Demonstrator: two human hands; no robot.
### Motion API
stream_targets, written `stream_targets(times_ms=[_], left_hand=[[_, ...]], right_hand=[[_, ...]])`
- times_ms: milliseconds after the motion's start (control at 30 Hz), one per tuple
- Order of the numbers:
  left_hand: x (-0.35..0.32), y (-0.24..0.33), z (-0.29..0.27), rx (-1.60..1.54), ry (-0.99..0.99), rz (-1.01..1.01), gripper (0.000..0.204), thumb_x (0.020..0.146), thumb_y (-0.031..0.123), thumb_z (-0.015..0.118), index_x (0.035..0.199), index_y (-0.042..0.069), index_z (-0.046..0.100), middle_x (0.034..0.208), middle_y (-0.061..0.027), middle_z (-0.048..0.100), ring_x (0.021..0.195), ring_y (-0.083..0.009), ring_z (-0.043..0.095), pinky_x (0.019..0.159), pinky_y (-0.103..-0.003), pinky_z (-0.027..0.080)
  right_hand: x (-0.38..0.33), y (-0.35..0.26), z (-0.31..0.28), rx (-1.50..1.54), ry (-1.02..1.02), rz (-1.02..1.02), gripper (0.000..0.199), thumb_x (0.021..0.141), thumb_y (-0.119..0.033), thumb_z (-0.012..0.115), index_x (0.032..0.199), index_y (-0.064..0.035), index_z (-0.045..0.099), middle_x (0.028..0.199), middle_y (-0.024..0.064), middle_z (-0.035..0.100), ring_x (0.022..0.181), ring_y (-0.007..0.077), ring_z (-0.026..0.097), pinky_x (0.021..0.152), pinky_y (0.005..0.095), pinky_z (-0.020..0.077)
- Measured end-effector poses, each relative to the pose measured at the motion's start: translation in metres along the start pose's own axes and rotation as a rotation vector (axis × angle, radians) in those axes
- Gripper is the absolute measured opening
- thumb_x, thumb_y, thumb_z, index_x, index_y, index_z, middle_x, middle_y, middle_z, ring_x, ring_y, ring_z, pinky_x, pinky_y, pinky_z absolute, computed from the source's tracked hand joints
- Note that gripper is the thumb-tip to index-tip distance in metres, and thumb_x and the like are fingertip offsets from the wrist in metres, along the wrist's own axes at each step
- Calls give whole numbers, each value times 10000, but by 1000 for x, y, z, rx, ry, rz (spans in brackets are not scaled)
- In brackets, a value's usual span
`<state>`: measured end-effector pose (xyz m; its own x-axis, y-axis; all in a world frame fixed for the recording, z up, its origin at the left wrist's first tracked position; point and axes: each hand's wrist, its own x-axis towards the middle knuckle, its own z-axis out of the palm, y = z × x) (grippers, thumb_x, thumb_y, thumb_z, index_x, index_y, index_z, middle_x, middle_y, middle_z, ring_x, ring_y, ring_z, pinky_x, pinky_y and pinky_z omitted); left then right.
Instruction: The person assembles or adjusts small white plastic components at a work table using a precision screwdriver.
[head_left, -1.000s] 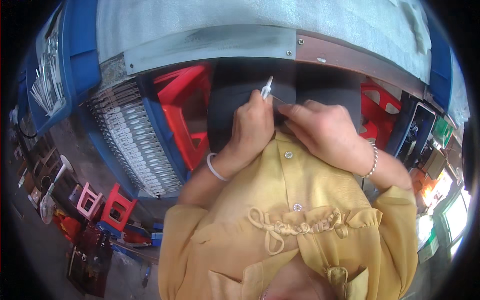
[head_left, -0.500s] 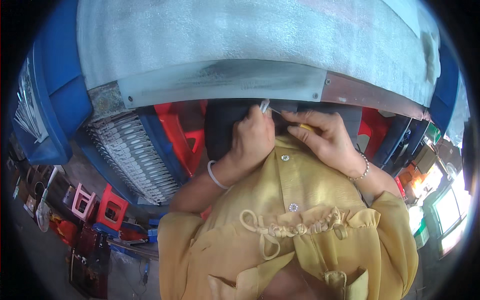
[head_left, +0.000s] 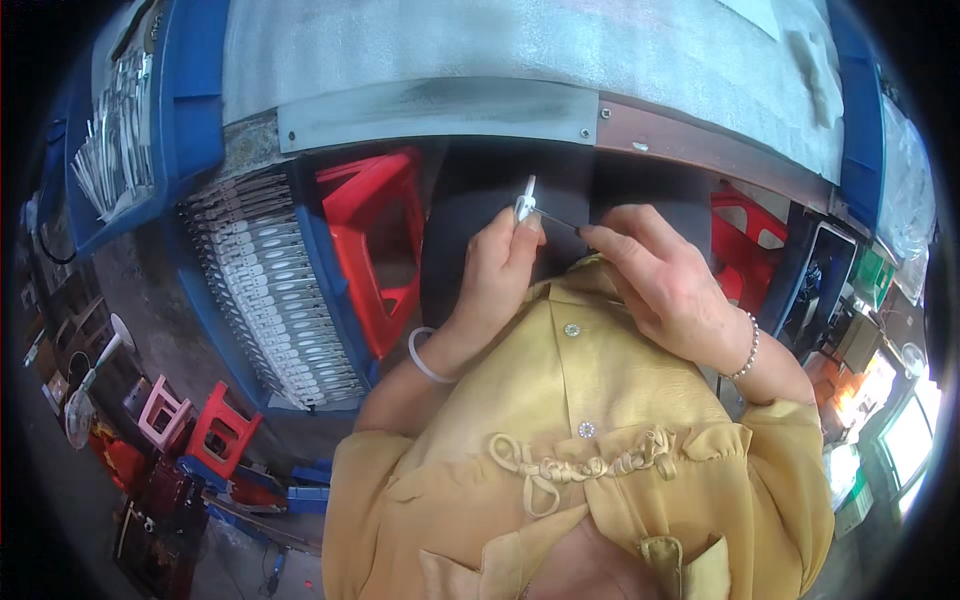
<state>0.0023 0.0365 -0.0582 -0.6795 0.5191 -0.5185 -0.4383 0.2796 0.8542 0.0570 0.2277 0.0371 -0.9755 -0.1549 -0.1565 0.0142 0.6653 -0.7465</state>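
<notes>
Just past the front edge of the bench, over my dark-clothed lap, my left hand (head_left: 497, 262) pinches a small white plastic part (head_left: 525, 206) between thumb and fingers. A narrow, paler tip stands up from that part, pointing away from me. My right hand (head_left: 668, 285) is closed around a thin-shafted tool (head_left: 558, 218); its handle is hidden in the palm. The dark, straight shaft slants up to the left, and its end meets the white part beside my left thumb. Whether it enters the part is too small to tell.
The workbench (head_left: 440, 110) lies ahead, covered with pale foam sheet. Left of me stands a blue crate (head_left: 340, 300) with rows of white parts, below a blue bin (head_left: 190, 120) of thin white pieces. Red stools (head_left: 375, 250) stand under the bench; another blue bin (head_left: 865, 130) is at right.
The view has shifted, with the bench edge now higher up. The white part shows more above my left fingers. My right hand has turned over, and the tool's yellow handle no longer shows.
</notes>
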Motion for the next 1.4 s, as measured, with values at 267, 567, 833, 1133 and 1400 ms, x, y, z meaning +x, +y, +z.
stream_targets(times_ms=[267, 567, 833, 1133, 1400], left_hand=[[1, 2, -3, -142, -78, -134, 264, 1026, 263, 471, 868, 59, 527, 625, 86, 368, 518, 5, 288, 442, -199, 214], [3, 5, 4, -22, -9, -59, 253, 1022, 240, 466, 864, 53, 530, 619, 76, 386, 526, -3, 325, 446, -204, 247], [6, -8, 8, 292, 99, 269, 223, 990, 177, 472, 878, -2, 542, 651, -103, 542, 592, -191, 554, 551, -346, 430], [14, -15, 8, 502, 143, 333, 139, 952, 80, 483, 884, -28, 536, 682, -215, 568, 629, -399, 609, 555, -450, 440], [11, -16, 5, 364, 120, 292, 139, 949, 75, 476, 877, -35, 524, 675, -209, 574, 618, -398, 612, 543, -432, 443]], right_hand=[[-7, 9, 9, -45, 36, -40, 391, 773, 75, 628, 1159, 27, 581, 1062, 203, 556, 903, 362, 604, 717, 403, 524], [-7, 17, 10, -122, 32, -89, 376, 791, -3, 614, 1166, -2, 583, 1090, 169, 560, 918, 334, 598, 774, 383, 524], [3, 31, 10, 563, -46, 413, 308, 845, -23, 621, 1151, 2, 603, 824, 159, 619, 535, 254, 574, 473, 347, 465], [10, 33, 32, 604, 95, 446, 175, 858, -70, 637, 1000, 26, 668, 907, 195, 681, 717, 343, 674, 657, 356, 523], [20, 6, 14, -369, -176, -18, 403, 814, -169, 616, 1180, 0, 627, 712, 149, 615, 584, 261, 641, 513, 376, 521]])
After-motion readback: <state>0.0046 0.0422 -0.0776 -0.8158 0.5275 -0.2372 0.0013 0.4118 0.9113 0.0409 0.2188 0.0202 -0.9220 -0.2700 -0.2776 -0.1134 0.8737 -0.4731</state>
